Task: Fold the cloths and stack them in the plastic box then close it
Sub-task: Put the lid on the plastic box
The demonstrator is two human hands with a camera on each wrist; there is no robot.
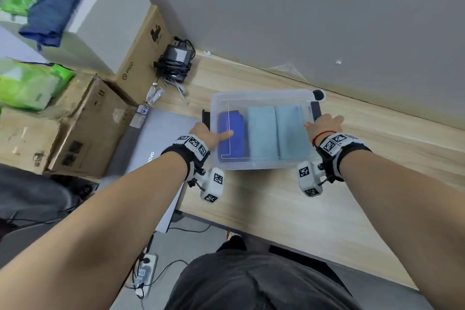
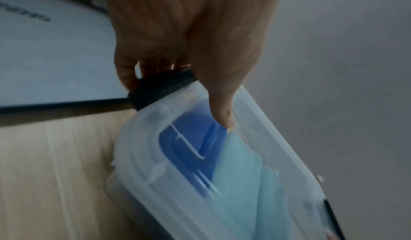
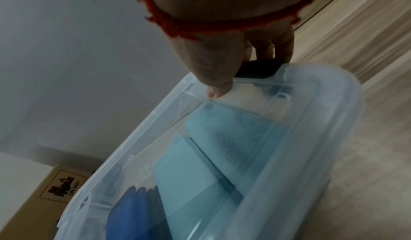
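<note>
A clear plastic box (image 1: pixel 261 95) stands on the wooden table with its see-through lid (image 2: pixel 142 156) on top. Inside lie a dark blue folded cloth (image 1: pixel 236 145) at the left and two light blue folded cloths (image 1: pixel 261 131) (image 1: pixel 292 131) beside it. My left hand (image 1: pixel 208 134) is at the box's left end, thumb (image 2: pixel 224 113) pressing on the lid, fingers curled round the black latch (image 2: pixel 155 89). My right hand (image 1: pixel 324 124) grips the right end likewise, thumb (image 3: pixel 217 89) on the lid, fingers round the black latch (image 3: pixel 255 70).
A grey closed laptop (image 1: pixel 151 138) lies just left of the box. Cardboard boxes (image 1: pixel 75 128) and green packs (image 1: pixel 27 85) are farther left; a charger with coiled cables (image 1: pixel 176 60) sits at the back left. The grey wall runs right behind the box. Bare table (image 1: pixel 327 209) stretches right and toward me.
</note>
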